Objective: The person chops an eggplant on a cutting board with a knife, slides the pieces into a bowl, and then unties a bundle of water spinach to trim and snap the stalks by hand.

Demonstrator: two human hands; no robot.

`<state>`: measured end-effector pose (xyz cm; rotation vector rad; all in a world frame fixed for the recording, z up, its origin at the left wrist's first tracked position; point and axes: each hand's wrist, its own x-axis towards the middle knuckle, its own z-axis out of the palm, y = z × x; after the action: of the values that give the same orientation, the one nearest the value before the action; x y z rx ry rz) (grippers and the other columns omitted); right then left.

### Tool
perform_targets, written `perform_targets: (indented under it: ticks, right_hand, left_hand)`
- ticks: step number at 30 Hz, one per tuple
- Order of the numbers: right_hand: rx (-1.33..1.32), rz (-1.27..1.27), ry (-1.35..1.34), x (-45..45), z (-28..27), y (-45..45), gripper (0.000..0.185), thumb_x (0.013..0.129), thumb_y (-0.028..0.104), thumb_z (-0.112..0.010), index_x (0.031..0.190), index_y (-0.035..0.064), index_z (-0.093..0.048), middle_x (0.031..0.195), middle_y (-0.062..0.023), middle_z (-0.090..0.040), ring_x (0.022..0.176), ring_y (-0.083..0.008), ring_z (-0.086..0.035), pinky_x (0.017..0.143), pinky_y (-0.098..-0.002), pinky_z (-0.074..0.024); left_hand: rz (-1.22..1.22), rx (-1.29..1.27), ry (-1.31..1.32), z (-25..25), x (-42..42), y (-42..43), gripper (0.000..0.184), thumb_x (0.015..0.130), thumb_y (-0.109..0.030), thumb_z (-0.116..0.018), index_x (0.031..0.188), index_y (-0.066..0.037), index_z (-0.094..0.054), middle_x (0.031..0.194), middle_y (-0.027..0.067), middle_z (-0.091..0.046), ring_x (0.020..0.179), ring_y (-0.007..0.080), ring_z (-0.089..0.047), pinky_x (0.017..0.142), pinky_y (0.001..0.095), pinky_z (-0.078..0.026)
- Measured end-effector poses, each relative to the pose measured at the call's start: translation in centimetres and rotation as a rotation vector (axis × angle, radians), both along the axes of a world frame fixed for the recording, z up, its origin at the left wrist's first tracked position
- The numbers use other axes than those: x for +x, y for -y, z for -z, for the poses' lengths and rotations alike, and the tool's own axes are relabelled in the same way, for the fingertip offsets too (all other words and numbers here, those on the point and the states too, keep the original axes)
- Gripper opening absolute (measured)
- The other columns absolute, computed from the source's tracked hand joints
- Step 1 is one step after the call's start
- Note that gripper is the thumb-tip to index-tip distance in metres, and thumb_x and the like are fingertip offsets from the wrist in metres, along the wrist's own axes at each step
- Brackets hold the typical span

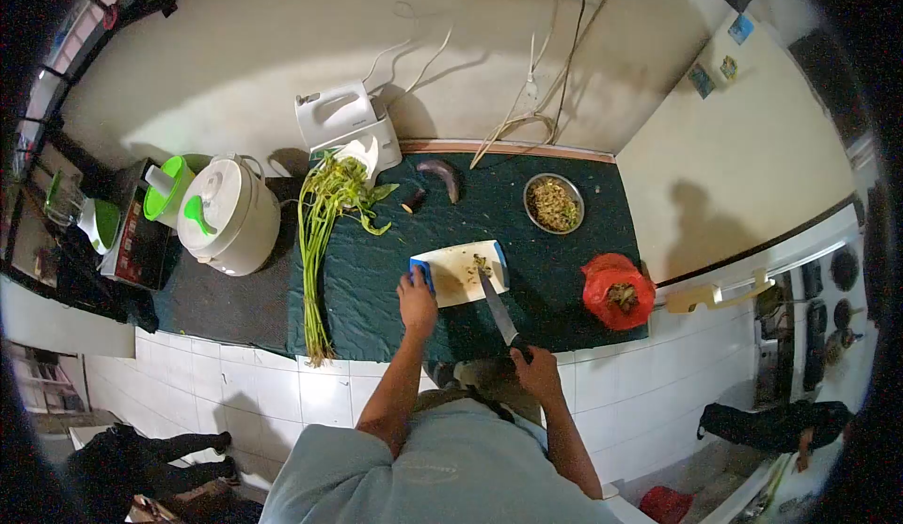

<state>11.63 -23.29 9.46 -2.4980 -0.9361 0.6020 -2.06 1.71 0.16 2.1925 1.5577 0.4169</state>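
Note:
A white cutting board point(451, 288) with blue ends lies near the front of the green-covered table. My left hand point(417, 306) grips its blue left end, fingers over the edge. In my right hand point(539, 374) is the dark handle of a knife point(499, 312). The blade slants up and left, its tip at a small pile of chopped bits point(482, 265) on the board's right part. Behind the board lie a purple eggplant point(442, 177) and a short cut piece point(414, 201). A metal bowl point(582, 212) of chopped food stands farther back right.
Long-stemmed leafy greens point(320, 242) lie on the left, before a white hand mixer point(343, 115). Left of them stands a white rice cooker point(252, 232). An open red plastic bag point(602, 308) sits at the right edge. Cables point(513, 124) hang down the wall. Another person's legs point(193, 458) show lower left.

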Motion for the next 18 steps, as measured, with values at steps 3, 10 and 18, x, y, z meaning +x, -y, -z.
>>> perform_targets:
  ticks: [3,10,18]
  right_hand:
    - [-0.021,-0.06,-0.024,-0.4,0.7,-0.3,0.053,0.09,0.048,-0.057,0.101,-0.0041,-0.064,0.093,-0.0261,-0.066,0.094,-0.0408,-0.062,0.082,-0.0487,-0.0483]
    - [-0.124,-0.255,0.008,-0.8,-0.8,-1.9,0.051,0.092,0.046,-0.053,0.101,-0.0031,-0.062,0.088,-0.0265,-0.065,0.086,-0.0436,-0.063,0.078,-0.0513,-0.0496]
    - [-0.049,-0.289,-0.058,2.4,-3.6,-2.7,0.047,0.096,0.046,-0.046,0.091,0.0014,-0.061,0.081,-0.0256,-0.065,0.078,-0.0434,-0.064,0.07,-0.0531,-0.05]
  left_hand:
    - [-0.057,-0.006,-0.075,2.0,-0.4,-0.2,0.049,0.085,-0.007,-0.055,0.132,-0.001,-0.045,0.122,0.0257,-0.051,0.112,0.0413,-0.052,0.094,0.0458,-0.046]
    - [-0.125,-0.272,0.174,2.1,-0.3,-2.5,0.037,0.076,-0.006,-0.06,0.112,0.002,-0.052,0.112,0.0276,-0.057,0.096,0.0467,-0.058,0.086,0.0485,-0.049]
    - [-0.123,-0.798,1.194,1.9,0.5,1.6,0.038,0.079,0.009,-0.043,0.114,-0.007,-0.04,0.101,0.0045,-0.053,0.093,0.0165,-0.056,0.079,0.0307,-0.049]
